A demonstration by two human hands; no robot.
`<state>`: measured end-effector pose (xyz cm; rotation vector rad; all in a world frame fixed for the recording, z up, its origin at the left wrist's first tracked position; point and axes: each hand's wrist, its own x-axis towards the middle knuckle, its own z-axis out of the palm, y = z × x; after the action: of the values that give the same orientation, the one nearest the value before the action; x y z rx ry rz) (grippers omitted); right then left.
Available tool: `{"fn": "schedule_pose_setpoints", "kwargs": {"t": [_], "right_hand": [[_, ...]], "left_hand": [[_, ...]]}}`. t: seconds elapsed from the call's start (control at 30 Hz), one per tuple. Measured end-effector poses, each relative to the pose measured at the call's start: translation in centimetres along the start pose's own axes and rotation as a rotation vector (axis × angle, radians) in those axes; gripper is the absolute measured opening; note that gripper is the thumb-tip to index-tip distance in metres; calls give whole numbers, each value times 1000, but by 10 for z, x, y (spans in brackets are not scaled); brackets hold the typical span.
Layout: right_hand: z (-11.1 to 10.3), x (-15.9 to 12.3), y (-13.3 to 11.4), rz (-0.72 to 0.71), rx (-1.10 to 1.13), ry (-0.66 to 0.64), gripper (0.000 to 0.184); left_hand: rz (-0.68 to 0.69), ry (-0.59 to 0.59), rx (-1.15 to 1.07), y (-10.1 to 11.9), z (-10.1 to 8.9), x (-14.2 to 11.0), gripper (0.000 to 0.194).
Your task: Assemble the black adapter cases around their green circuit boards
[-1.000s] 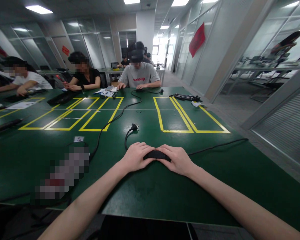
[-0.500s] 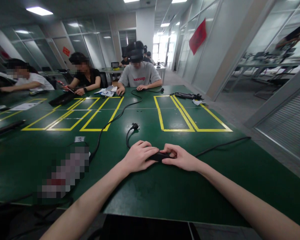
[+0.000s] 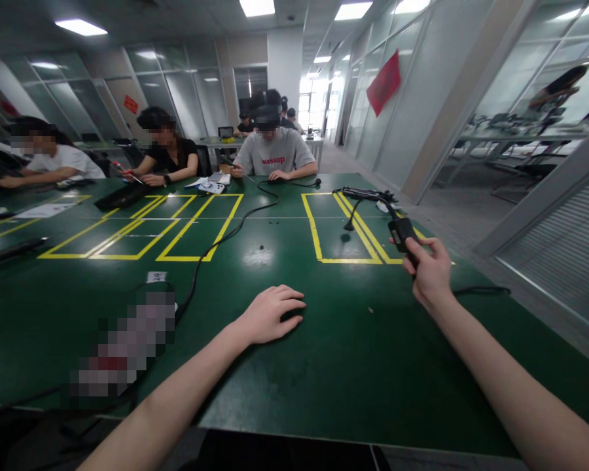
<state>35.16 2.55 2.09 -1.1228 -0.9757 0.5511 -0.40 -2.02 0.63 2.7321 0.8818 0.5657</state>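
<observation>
Nearer than the straight yellow tape [image 3: 348, 261], the left hand [image 3: 273, 314] rests empty, fingers loosely spread on the smooth, glossy green desk [image 3: 334, 373], while the right hand [image 3: 430, 269], beside it a second ago, grips the boxy black adapter [image 3: 401, 233], now raised by the tape, its rounded plug [image 3: 349, 226] dangling beyond the tape's near edge.

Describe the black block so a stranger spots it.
Find the green table, then the right hand at its right side. Held there, the black block points away from the wearer. Unlike the long cord lying further left, it is short and boxy.
</observation>
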Motion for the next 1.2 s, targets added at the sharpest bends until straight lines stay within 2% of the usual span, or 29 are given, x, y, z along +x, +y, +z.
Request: {"fn": "schedule_pose_setpoints", "kwargs": {"t": [0.1,0.23,0.3,0.47,0.53,0.63,0.7,0.93,1.1,1.2], "right_hand": [[-12,9,14,-43,-311,64,44],[-23,13,31,-2,-731,-71,34],[-27,14,37,-12,-782,-151,34],[-32,15,43,-72,-725,-343,42],[-33,17,45,-81,-812,-306,39],[-37,22,48,-51,-1020,-112,35],[-40,26,51,-24,-1111,-32,35],[-47,29,57,-52,-1141,-83,35],[-43,27,55,-55,-1096,5,36],[-39,27,48,25,-1044,58,38]], "left_hand": [[-15,-3,-1,2,0,1,24],[-33,-18,-14,4,-1,2,22],[-37,-15,-19,4,-2,1,22],[-39,-15,-35,4,-1,0,23],[-41,-12,-40,3,-1,0,23],[-42,-13,-50,3,-1,0,22],[-47,-19,-54,4,-2,0,22],[-49,-13,-67,4,-2,1,22],[-52,-14,-70,3,-2,1,21],[-47,-14,-71,2,-1,0,22]]}}
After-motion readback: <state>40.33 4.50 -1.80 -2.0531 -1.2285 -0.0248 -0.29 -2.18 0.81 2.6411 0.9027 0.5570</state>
